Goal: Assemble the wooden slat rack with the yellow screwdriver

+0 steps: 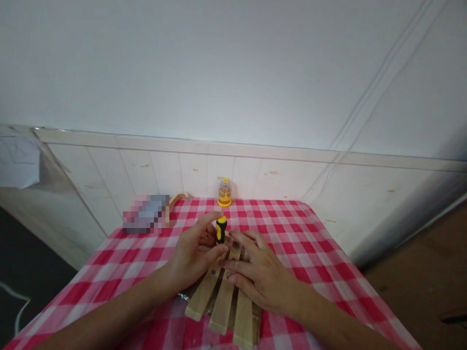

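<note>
A slatted wooden piece [222, 304] lies on the red and white checked tablecloth [292, 238]. A short yellow and black screwdriver [221, 229] stands upright at its far end. My left hand [195, 255] curls round the screwdriver's handle, thumb and fingers touching it. My right hand [257, 274] lies flat on the slats just right of the tool, fingers stretched out and pressing the wood down.
A small yellow and clear holder of screwdriver bits [224, 192] stands at the table's far edge. A blurred grey object [146, 214] with a wooden curve beside it lies at the far left. A white panelled wall [233, 160] stands behind; floor drops away on both sides.
</note>
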